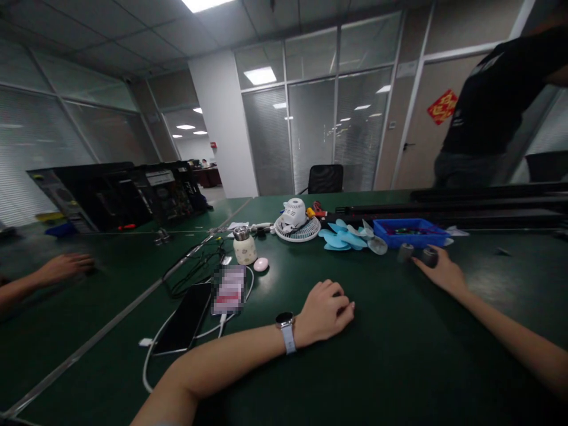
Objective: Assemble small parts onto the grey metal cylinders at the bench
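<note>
My left hand point(326, 312), with a watch point(285, 325) on its wrist, rests on the green table. Its fingers are loosely curled in and nothing shows in them. At the right, my right hand point(444, 273) has its thumb and fingers around a small dark grey cylinder point(429, 257). A second grey cylinder point(405, 253) stands just left of it, near my thumb tip. Behind both cylinders lies a blue tray point(410, 239) with small parts inside. Light blue fan blades point(344, 238) lie to the left of the tray, beside a white fan housing point(294, 219) on its round grille point(306, 232).
Left of my left hand lie a black phone point(184, 319), a lit phone point(229, 290) on a white cable, a cream bottle point(245, 247) and a pink oval object point(261, 264). Opened computer cases point(93, 195) stand far left. Another person's hand point(66, 267) rests nearby; someone stands at right.
</note>
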The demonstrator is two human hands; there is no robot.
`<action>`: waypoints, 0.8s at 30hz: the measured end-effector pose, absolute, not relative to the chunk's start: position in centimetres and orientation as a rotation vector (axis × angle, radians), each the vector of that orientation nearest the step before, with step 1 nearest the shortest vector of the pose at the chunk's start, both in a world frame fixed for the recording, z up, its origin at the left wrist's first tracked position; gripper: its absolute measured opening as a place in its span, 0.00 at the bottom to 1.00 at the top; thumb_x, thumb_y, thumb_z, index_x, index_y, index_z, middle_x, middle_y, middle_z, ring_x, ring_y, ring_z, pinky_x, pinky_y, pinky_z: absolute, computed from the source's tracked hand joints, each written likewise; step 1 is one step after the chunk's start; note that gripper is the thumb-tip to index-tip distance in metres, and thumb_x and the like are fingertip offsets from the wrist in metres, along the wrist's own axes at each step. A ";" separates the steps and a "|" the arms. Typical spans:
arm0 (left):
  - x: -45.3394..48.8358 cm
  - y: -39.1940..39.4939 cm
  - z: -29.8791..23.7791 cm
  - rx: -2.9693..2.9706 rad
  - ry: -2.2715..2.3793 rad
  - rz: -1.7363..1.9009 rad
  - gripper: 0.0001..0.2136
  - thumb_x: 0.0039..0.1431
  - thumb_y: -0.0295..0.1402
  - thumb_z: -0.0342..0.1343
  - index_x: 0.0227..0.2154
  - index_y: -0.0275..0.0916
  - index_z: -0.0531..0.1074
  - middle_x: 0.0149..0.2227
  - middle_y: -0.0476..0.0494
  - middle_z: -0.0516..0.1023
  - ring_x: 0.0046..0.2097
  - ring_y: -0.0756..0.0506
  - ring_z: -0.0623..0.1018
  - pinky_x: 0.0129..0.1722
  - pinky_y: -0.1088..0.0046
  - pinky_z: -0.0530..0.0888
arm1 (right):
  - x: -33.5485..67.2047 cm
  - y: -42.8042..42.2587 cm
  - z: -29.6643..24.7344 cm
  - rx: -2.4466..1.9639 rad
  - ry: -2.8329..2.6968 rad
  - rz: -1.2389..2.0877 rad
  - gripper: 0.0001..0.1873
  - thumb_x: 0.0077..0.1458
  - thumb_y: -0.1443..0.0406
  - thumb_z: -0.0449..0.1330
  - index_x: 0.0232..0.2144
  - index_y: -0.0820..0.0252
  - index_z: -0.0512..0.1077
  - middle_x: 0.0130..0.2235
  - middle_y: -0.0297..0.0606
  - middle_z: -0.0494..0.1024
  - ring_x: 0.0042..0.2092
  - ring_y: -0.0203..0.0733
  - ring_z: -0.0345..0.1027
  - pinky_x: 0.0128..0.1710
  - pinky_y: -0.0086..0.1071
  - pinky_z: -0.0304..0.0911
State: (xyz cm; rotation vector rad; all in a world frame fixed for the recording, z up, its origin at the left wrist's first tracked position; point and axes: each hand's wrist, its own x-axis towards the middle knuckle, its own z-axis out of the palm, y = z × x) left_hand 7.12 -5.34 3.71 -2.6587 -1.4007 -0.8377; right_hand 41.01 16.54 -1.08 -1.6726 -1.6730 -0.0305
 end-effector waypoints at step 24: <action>7.3 -1.7 2.8 -2.506 -1.630 -1.631 0.14 0.63 0.37 0.49 0.49 0.42 0.71 0.50 0.44 0.77 0.50 0.45 0.75 0.50 0.64 0.71 | 24.6 2.9 1.7 -0.788 -1.926 0.803 0.21 0.49 0.58 0.64 0.45 0.60 0.73 0.44 0.42 0.77 0.45 0.45 0.71 0.50 0.41 0.65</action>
